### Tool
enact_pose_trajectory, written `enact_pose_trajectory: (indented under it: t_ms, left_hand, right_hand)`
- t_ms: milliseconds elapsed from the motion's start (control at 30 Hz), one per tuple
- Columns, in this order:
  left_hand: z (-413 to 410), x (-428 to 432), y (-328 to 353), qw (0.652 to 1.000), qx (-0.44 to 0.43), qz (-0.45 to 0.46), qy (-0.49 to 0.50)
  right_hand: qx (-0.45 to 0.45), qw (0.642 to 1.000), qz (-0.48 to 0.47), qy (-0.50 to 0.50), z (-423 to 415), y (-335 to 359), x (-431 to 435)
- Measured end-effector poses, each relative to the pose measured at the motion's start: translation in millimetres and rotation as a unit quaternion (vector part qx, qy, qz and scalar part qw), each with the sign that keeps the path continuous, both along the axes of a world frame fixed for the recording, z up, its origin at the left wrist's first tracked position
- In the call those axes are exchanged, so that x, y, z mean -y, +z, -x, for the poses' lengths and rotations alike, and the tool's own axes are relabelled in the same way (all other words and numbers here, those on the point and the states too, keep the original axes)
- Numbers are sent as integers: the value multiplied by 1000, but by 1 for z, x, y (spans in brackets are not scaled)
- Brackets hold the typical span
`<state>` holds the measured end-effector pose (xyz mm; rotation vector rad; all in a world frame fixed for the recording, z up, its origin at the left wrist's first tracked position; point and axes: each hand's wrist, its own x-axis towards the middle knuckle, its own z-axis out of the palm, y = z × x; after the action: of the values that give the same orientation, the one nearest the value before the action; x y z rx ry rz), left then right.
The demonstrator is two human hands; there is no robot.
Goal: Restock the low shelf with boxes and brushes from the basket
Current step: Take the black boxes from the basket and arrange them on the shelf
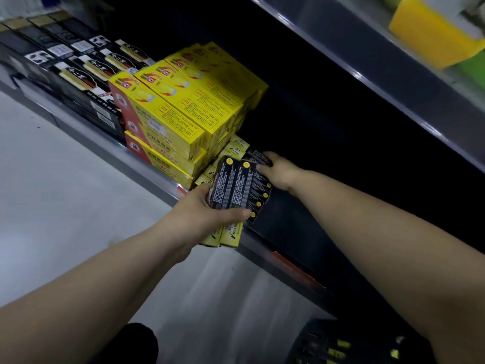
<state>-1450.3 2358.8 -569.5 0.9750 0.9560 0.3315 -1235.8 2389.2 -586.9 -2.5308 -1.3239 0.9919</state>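
My left hand grips a bundle of small black-and-yellow boxes at the front edge of the low shelf. My right hand reaches into the shelf just behind that bundle, its fingers on a single black box lying on the shelf. More of the same small yellow boxes lie stacked below and behind the bundle. A black basket with yellow-marked items sits on the floor at the bottom right, partly hidden by my right arm.
Large yellow boxes are stacked left of my hands. Black boxed brushes fill the shelf farther left. The shelf to the right of my hands is dark. An upper shelf overhangs, carrying a yellow pack. Pale floor lies below.
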Motion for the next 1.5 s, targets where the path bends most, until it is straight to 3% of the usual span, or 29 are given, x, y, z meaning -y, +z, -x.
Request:
enact_pose_trajectory:
  t_ms: [133,233,333,433,567,667,767,900,1000,1133,1267,1333,1500]
  left_hand:
    - [-2,-2,3,1000,14,-5,-12]
    - [-1,-3,5,999,38,-1,-22]
    - [2,-6,8,997,70,11,-38]
    - [5,-6,12,995,81,13,-49]
    - [9,-9,16,995,38,86,26]
    - [11,-16,14,994,-19,99,45]
    - [12,-18,13,995,-20,91,41]
    - [12,-18,11,999,-15,46,16]
    - [13,-17,8,999,-29,18,15]
    - [12,-18,5,996,-67,-51,-3]
    - [10,-18,0,986,-68,-153,5]
    - [9,-18,-3,975,-80,-205,8]
    - [8,-16,1,954,-87,-287,-15]
  right_hand:
    - [196,965,57,166,3,28,4]
    - [80,955,-3,286,14,62,15]
    - [4,941,-48,334,29,86,34]
    - [37,937,-82,338,35,94,47]
    - [50,944,-38,323,15,94,50]
    - [62,968,-74,232,-14,80,45]
    - [114,981,-113,112,-38,58,31]
    - [186,981,-34,31,-55,30,5]
    - [194,978,3,72,-42,13,-11]
    - [114,989,29,93,-19,2,-18]
    - [164,972,93,139,-17,18,-13]
    - [152,970,68,175,-9,37,-3]
    - [-12,947,-40,319,25,82,36]
